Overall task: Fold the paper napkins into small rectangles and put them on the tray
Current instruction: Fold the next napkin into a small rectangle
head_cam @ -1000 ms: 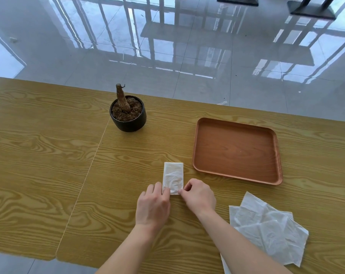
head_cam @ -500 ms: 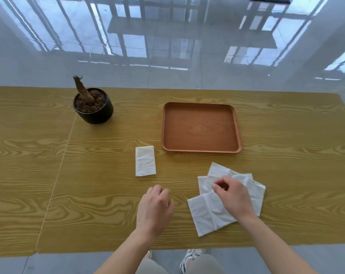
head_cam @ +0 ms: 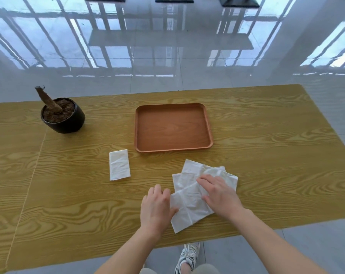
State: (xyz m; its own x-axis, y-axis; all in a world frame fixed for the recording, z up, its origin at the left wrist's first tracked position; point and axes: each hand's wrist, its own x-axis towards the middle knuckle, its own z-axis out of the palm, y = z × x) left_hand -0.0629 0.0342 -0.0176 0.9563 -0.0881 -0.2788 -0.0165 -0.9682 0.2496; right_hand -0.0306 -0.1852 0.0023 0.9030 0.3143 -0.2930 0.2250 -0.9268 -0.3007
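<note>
A small folded napkin (head_cam: pixel 119 165) lies on the wooden table, left of the brown tray (head_cam: pixel 208 126), which holds nothing. A loose pile of unfolded white napkins (head_cam: pixel 189 175) lies in front of the tray. My right hand (head_cam: pixel 219 192) rests flat on the top napkin (head_cam: pixel 187 210) with fingers spread. My left hand (head_cam: pixel 156 208) touches that napkin's left edge, its thumb on the paper; whether it pinches the edge I cannot tell.
A black pot (head_cam: pixel 63 117) with soil and a cut brown stem stands at the back left. The table's (head_cam: pixel 276 155) near edge runs just behind my wrists; a shoe (head_cam: pixel 187 256) shows below it on the tiled floor.
Both hands left the folded napkin and moved right to the pile. The right hand went from pinching the pile to lying flat on it; the left hand came up to the top napkin's edge.
</note>
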